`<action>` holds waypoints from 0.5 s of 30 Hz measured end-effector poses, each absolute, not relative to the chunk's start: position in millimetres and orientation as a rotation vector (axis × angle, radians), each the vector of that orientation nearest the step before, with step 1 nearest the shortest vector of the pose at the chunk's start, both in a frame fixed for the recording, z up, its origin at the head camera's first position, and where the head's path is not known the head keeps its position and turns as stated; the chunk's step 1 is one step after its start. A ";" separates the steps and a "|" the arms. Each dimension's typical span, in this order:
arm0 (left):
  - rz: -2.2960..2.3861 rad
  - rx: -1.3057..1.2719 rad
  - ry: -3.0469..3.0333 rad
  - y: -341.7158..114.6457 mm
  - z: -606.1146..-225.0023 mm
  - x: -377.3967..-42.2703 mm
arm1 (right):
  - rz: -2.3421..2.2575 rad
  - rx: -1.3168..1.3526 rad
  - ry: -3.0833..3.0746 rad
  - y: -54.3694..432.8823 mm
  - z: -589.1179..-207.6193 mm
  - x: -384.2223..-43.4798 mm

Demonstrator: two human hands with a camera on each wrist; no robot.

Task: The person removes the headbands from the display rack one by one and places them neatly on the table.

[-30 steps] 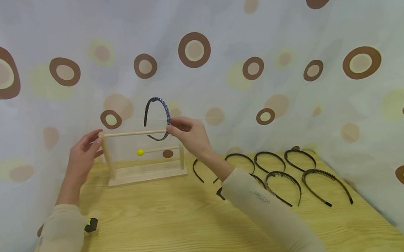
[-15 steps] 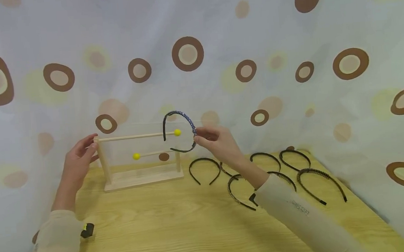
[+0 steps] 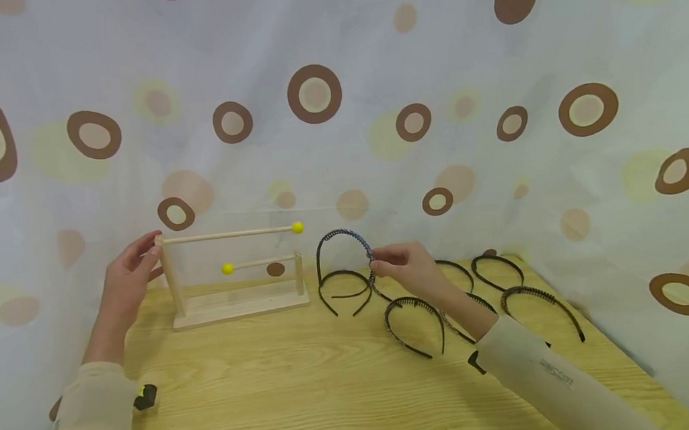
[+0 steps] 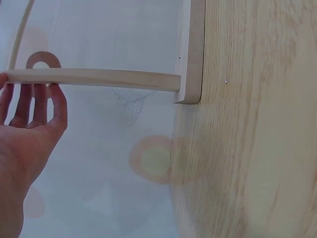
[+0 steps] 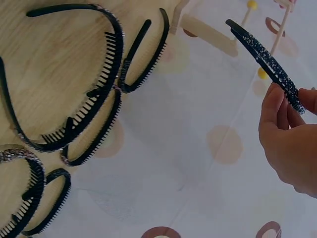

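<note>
In the head view my right hand (image 3: 412, 272) pinches the side of a blue glittery headband (image 3: 357, 236) between thumb and fingers. It hangs in the air right of a wooden stand (image 3: 239, 305), apart from its bars. The right wrist view shows the headband (image 5: 277, 72) edge-on, sparkling along its outer face. My left hand (image 3: 124, 286) grips the top of the stand's taller post (image 3: 173, 279). Seen from the left wrist, the fingers of that hand (image 4: 29, 136) lie against the post (image 4: 114, 78). Both of the stand's horizontal bars end in yellow balls and carry no headband.
Several dark headbands with inner teeth lie on the wooden table at the right, among them a front one (image 3: 390, 331) and a far-right one (image 3: 565, 302). A polka-dot sheet (image 3: 316, 163) hangs behind the table. The table's bare front (image 3: 274, 396) is nearest me.
My right hand has drawn the blue headband off the stand's upper bar, rightward past the yellow ball, then lower toward the other headbands. The left hand keeps its grip on the post.
</note>
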State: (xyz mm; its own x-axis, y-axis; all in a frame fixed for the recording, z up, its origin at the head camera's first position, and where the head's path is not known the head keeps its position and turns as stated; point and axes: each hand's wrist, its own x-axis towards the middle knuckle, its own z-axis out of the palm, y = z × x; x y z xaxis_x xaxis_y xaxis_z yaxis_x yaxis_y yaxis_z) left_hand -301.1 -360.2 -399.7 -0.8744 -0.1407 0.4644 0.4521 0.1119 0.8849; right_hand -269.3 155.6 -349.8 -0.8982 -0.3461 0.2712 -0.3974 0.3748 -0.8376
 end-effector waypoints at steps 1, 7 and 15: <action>-1.820 -0.302 -1.955 -360.3 -400.1 -300.7 | 1.607 0.693 -2.573 158.7 -353.1 -271.0; -1.861 -0.327 -1.896 -359.8 -400.4 -299.9 | 1.696 0.759 -2.669 172.3 -366.9 -280.5; -1.922 -0.316 -1.847 -359.2 -400.9 -302.0 | 1.631 0.846 -2.822 180.2 -384.9 -293.4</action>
